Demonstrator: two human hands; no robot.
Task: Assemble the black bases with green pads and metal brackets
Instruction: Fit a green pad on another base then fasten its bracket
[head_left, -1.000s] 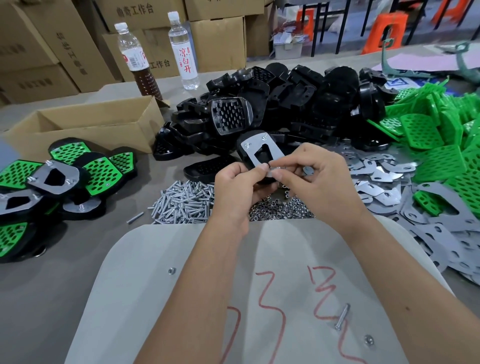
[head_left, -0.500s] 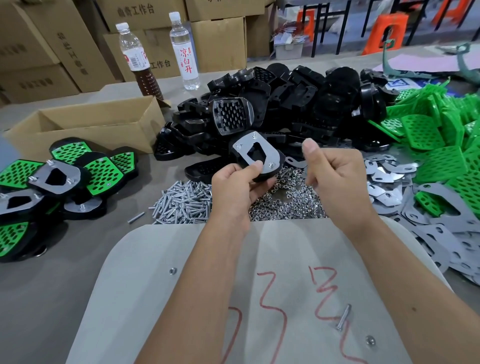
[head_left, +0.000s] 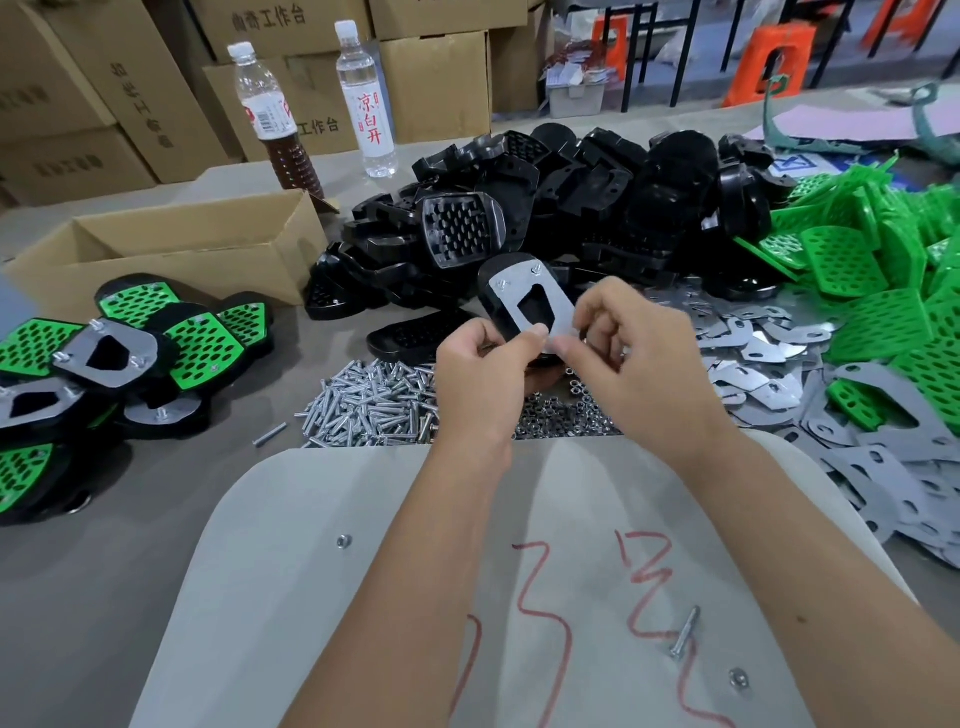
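Clear bottle (head_left: 367, 98) label reads 凉白开; carton (head_left: 270, 21) reads 工作台

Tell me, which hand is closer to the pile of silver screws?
Left. The left hand hovers right beside the screw pile, just past its right edge, holding the black base. The right hand is farther right, above the nuts.

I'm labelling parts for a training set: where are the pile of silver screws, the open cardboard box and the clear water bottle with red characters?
Pile of silver screws (head_left: 371, 402), head view, middle of heap.
Open cardboard box (head_left: 171, 273), head view, front wall.
Clear water bottle with red characters (head_left: 370, 111), head view, label.
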